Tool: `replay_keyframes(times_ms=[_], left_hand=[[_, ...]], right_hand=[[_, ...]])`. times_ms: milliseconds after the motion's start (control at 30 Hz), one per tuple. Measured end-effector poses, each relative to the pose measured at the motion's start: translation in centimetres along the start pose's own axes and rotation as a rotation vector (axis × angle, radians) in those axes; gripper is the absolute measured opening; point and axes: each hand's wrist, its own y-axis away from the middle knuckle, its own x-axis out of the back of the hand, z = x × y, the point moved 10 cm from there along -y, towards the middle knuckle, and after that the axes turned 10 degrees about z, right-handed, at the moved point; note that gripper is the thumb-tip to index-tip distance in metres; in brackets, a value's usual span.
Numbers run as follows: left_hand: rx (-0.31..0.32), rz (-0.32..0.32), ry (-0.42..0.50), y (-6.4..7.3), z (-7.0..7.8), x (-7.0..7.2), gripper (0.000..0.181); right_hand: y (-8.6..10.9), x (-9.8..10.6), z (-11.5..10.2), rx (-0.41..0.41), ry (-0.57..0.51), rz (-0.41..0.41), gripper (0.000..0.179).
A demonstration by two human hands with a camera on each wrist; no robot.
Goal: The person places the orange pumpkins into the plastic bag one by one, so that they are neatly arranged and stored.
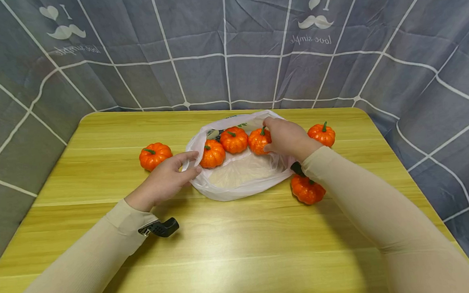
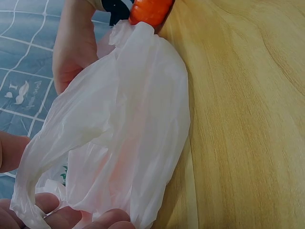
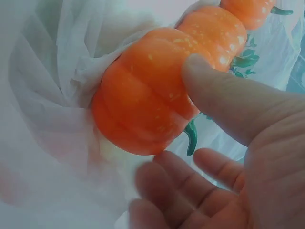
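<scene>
A white plastic bag lies with its mouth spread wide on the table. Inside it, along the far side, sit a left pumpkin, a middle pumpkin and a right pumpkin, all small and orange with green stems. My left hand holds the bag's left rim, its fingers curled over the plastic. At the right pumpkin, my right hand reaches into the bag. Its thumb touches that pumpkin; the other fingers are spread loosely below it.
One pumpkin stands left of the bag, beyond my left hand. Two more are on the right: one farther back, and a nearer pumpkin partly under my right forearm. A grey checked curtain surrounds the wooden table.
</scene>
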Motion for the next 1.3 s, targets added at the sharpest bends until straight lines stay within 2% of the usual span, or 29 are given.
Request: replay_keyframes(times_ms=[133, 267, 367, 433, 533, 633, 967, 1300], left_hand=[[0.004, -0.004, 0.011, 0.0, 0.0, -0.1, 0.063], [0.004, -0.004, 0.016, 0.0, -0.1, -0.1, 0.063], [0.002, -0.003, 0.016, -0.1, -0.1, 0.0, 0.063], [-0.001, -0.002, 0.008, -0.1, -0.2, 0.0, 0.063], [-0.004, -0.002, -0.001, -0.2, -0.2, 0.0, 0.063], [-0.006, -0.005, -0.011, -0.2, -0.3, -0.2, 0.062], [0.008, -0.007, 0.008, -0.2, -0.5, -0.3, 0.063], [0.009, 0.002, 0.003, -0.3, -0.6, 0.0, 0.064]], right_hand=[[0.5, 0.3, -0.5, 0.033, 0.018, 0.041, 0.071], [1.0, 1.8, -1.0, 0.081, -0.026, 0.165, 0.063], [1.0, 2.8, -0.8, 0.076, -0.079, 0.213, 0.07], [0.6, 2.5, -0.1, 0.046, -0.101, 0.168, 0.085], [-0.2, 1.2, 1.0, -0.011, -0.12, 0.051, 0.103], [-0.5, 0.1, 1.8, -0.064, -0.137, -0.027, 0.109], [-0.8, -0.3, 1.6, -0.085, -0.116, -0.055, 0.105], [-0.2, 0.1, 1.3, -0.086, -0.131, -0.057, 0.101]])
